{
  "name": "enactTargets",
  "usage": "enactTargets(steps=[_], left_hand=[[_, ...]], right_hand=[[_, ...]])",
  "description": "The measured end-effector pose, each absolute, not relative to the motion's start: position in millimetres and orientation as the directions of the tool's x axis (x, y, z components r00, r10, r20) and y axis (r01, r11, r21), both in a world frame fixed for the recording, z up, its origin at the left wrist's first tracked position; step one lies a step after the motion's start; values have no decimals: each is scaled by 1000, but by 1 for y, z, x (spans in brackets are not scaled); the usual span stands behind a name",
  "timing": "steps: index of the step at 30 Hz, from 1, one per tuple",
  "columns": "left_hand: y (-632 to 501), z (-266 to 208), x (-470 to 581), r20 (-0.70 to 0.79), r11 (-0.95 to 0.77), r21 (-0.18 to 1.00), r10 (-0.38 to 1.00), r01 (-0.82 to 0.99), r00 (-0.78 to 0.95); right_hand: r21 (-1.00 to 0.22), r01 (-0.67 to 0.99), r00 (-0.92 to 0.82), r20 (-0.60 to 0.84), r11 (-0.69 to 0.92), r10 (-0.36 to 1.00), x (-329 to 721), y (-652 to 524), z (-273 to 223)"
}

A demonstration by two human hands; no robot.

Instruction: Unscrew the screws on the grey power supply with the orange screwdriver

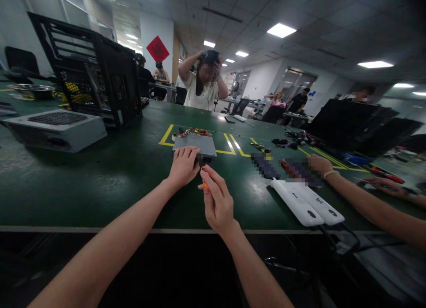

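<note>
A small grey computer power supply lies on the green table, its bundle of coloured wires at the far side. My left hand rests over its near left part, fingers across the top and thumb down by the front edge, holding it. Just in front of the box, my right hand is closed around a screwdriver with an orange handle. Its tip points toward the front face of the power supply; whether it touches cannot be made out.
A larger power supply and an open black computer case stand at left. White power banks with cables lie right, near a co-worker's hand. Yellow tape marks the table. Another person stands opposite.
</note>
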State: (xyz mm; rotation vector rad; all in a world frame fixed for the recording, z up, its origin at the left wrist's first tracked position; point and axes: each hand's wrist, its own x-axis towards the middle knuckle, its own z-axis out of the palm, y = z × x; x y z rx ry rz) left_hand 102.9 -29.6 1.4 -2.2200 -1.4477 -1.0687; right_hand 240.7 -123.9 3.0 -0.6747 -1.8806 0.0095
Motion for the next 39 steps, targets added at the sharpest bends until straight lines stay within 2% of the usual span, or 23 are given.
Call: enactTargets(steps=[3, 5, 8, 13, 21, 28, 31, 35, 39], left_hand=[[-30, 1, 103, 705, -458, 155, 672, 875, 227], [-29, 0, 103, 710, -449, 160, 671, 879, 214], [-29, 0, 104, 715, -442, 165, 670, 882, 202], [-29, 0, 104, 704, -438, 169, 680, 883, 203], [-28, -1, 105, 714, -427, 161, 673, 890, 194], [-28, 0, 105, 708, -435, 159, 676, 887, 204], [-27, 0, 104, 709, -445, 154, 672, 882, 215], [-27, 0, 104, 713, -441, 154, 669, 884, 210], [-30, 2, 105, 710, -435, 157, 674, 887, 205]], right_hand=[[-188, 510, -305, 873, 839, 381, 243, -117, 10], [-164, 502, -289, 894, 849, 343, 242, -111, 9], [-204, 447, -233, 913, 871, 333, 239, -107, 1], [-308, 411, -224, 879, 858, 422, 240, -112, -6], [-213, 462, -225, 911, 861, 345, 241, -114, -2], [-309, 400, -249, 869, 863, 427, 240, -117, -4], [-273, 452, -305, 847, 849, 435, 241, -118, -2], [-188, 488, -336, 861, 852, 382, 240, -117, 0], [-242, 417, -263, 890, 876, 371, 238, -116, -3]])
